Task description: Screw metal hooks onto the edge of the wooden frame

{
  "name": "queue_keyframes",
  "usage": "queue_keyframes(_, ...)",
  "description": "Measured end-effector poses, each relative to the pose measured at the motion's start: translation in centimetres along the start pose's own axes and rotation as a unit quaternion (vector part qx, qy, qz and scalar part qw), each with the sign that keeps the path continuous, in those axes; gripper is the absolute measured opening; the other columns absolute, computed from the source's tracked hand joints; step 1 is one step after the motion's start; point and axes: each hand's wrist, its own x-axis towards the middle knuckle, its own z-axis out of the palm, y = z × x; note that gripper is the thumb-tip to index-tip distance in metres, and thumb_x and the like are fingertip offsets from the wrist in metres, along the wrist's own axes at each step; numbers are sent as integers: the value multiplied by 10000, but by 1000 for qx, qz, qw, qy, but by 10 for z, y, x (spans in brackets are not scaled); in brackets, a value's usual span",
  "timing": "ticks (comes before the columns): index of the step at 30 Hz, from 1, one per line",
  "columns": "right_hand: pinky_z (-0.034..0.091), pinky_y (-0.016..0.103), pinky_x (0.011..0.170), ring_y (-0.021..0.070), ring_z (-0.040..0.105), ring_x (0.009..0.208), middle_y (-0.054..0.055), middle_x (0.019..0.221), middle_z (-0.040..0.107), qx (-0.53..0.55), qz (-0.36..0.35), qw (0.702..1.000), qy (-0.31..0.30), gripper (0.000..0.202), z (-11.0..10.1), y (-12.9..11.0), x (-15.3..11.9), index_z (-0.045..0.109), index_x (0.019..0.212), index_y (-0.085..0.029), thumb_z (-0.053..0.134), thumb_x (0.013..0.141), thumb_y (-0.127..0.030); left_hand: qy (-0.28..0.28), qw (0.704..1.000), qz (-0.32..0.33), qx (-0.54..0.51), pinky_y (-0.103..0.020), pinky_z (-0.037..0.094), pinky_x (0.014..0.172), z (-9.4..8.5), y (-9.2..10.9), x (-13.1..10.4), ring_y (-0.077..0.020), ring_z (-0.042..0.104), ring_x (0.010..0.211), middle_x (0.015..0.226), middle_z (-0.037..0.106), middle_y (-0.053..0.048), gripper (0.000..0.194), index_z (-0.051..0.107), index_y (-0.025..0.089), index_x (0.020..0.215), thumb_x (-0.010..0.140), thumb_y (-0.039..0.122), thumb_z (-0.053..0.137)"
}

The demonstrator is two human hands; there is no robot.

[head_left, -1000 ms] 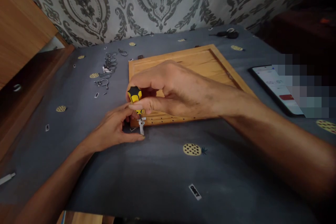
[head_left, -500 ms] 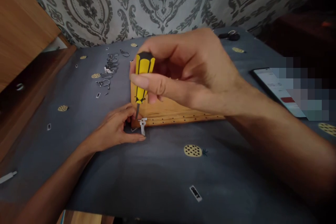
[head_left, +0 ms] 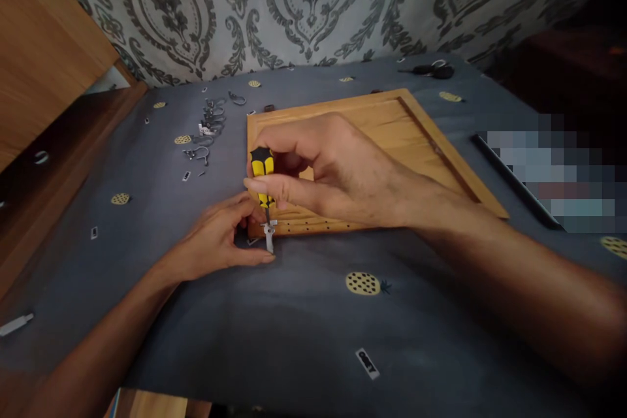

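Observation:
A yellow and black screwdriver [head_left: 262, 173] is gripped in my right hand [head_left: 328, 173], pointing down. Its tip meets a small silver metal hook [head_left: 269, 238] at the near left corner of a wooden board [head_left: 372, 114] with a raised frame. My left hand [head_left: 223, 235] pinches the hook against the board's edge, the thumb at its lower end and the fingers behind it. A row of small dark holes runs along the board's near edge. Whether a screw sits under the tip is too small to tell.
Several similar metal hooks [head_left: 210, 121] lie left of the board on a dark pineapple-print cloth [head_left: 294, 326]. A dark tool [head_left: 431, 70] lies at the back right, and a phone [head_left: 519, 179], partly blurred, on the right. A wooden cabinet [head_left: 49, 39] stands at the left.
My right hand has lowered, bringing the screwdriver's tip down onto the hook and uncovering more of the board. My left hand keeps its pinch.

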Motion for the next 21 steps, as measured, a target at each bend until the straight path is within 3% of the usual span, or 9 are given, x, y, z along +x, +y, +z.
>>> queue_keyframes(9, 342, 220, 605, 78, 443, 636, -52, 659, 502, -52, 8, 998, -19, 230, 1, 1, 3, 580, 815, -134, 614, 1015, -242, 10, 1000, 8, 6, -294, 431, 656, 2, -4, 0, -162, 557, 749, 844, 607, 21, 359, 586, 209, 874, 771, 467, 814)
queue_keyframes(15, 378, 210, 645, 70, 465, 656, -60, 708, 537, -47, -13, 998, -27, 241, 3, -2, 1, 539, 831, -152, 627, 1015, -279, 9, 1000, 14, 2, -299, 474, 669, 4, -6, -1, -179, 574, 798, 893, 619, 6, 366, 646, 232, 1006, 810, 512, 778)
queue_keyframes(21, 337, 204, 604, 62, 417, 646, -59, 715, 504, -34, -29, 999, -32, 242, 4, -5, 0, 532, 801, -148, 641, 1004, -222, 4, 1000, 6, 24, -295, 456, 643, 3, -4, 0, -181, 555, 779, 863, 589, -2, 345, 643, 207, 938, 817, 504, 770)
